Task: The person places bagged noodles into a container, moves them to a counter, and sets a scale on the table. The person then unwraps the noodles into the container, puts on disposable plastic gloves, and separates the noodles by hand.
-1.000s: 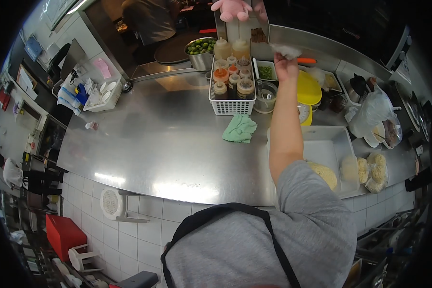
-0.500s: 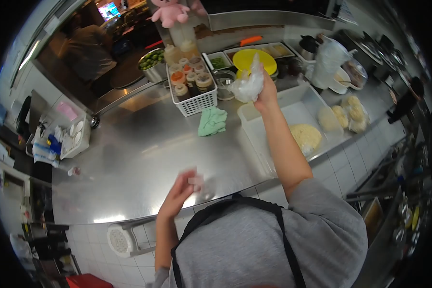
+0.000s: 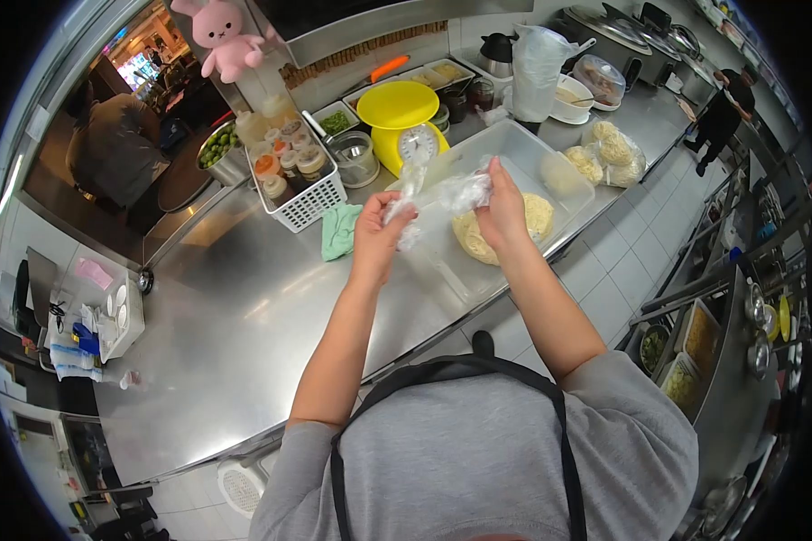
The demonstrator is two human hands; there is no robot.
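Both hands are in front of me over a large clear plastic tub (image 3: 559, 149). My left hand (image 3: 378, 230) is closed on crumpled clear plastic bags (image 3: 463, 192). My right hand (image 3: 503, 209) pinches the same thin plastic on the other side; whether it is one bag or more I cannot tell. Below and beside my right hand, a pale yellow heap of noodles (image 3: 475, 242) lies in the tub. Just beyond the hands stands a yellow kitchen scale (image 3: 397, 106) with a round dial. A folded green cloth (image 3: 339, 233) lies left of my left hand.
A white basket (image 3: 309, 209) of squeeze bottles stands at the counter's back, near a pot of green limes (image 3: 218, 149). Bagged noodle portions (image 3: 615, 153) sit right of the tub. A person in dark clothes (image 3: 727, 106) stands far right. A white stool (image 3: 241, 487) is below the counter.
My left hand has risen from the counter's front edge and now grips the plastic. My right hand has drawn back from beside the scale, bringing the plastic over the tub. The view has turned.
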